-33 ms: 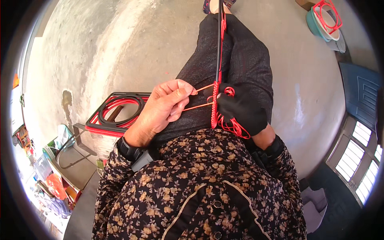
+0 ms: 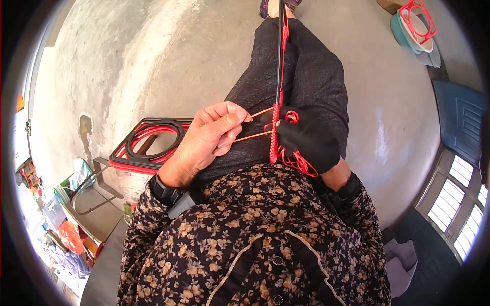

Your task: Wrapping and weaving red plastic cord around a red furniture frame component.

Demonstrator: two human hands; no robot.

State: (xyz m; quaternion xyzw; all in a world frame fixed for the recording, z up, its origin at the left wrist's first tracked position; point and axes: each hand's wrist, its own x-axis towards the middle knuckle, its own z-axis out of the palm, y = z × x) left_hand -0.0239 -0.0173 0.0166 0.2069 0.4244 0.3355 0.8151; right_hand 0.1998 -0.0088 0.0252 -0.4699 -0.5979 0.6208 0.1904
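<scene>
A thin black frame (image 2: 279, 66) stands edge-on over my lap, and its near part is tightly wrapped in red cord (image 2: 274, 145). My bare left hand (image 2: 217, 132) is closed on a thin red cord (image 2: 252, 135). Two taut strands run from its fingers to the wrapped edge. On the other side, my right hand (image 2: 311, 138) wears a black glove and pinches the wrapped edge, thumb side against it. A loose bundle of red cord (image 2: 301, 164) hangs beside and below the right fingers, partly hidden by the glove.
Black and red frames with round openings (image 2: 148, 121) lie stacked at my left. A metal stand (image 2: 107, 178) is next to them. At the far right, a red frame (image 2: 418, 21) rests in nested basins (image 2: 403, 36). A blue panel (image 2: 459, 112) stands along the right wall.
My right hand has shifted very slightly left against the wrapped edge, and a fingertip shows there. The left hand and the taut strands stay in place.
</scene>
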